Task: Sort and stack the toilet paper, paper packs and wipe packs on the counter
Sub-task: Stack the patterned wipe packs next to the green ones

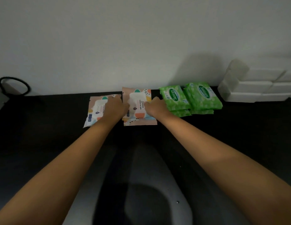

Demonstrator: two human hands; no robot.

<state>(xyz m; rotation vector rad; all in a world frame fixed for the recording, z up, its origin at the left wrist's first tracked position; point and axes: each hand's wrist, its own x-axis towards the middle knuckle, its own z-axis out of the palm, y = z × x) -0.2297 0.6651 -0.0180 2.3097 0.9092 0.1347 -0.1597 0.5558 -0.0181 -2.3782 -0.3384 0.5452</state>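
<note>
Two piles of pink patterned wipe packs lie near the wall on the black counter [44, 143]. The middle pile [138, 104] holds two or more packs, and a single pack [96, 111] lies to its left. My left hand [115, 108] holds the left edge of the middle pile, partly over the single pack. My right hand [156, 108] grips the pile's right edge with curled fingers. Green Sanicare wipe packs [190, 99] sit in two short stacks to the right. White paper packs [258, 88] are stacked at the far right against the wall.
A black loop like a hair tie [14, 86] rests at the far left by the wall. A grey surface [0, 101] borders the counter's left end. The white wall runs right behind the packs.
</note>
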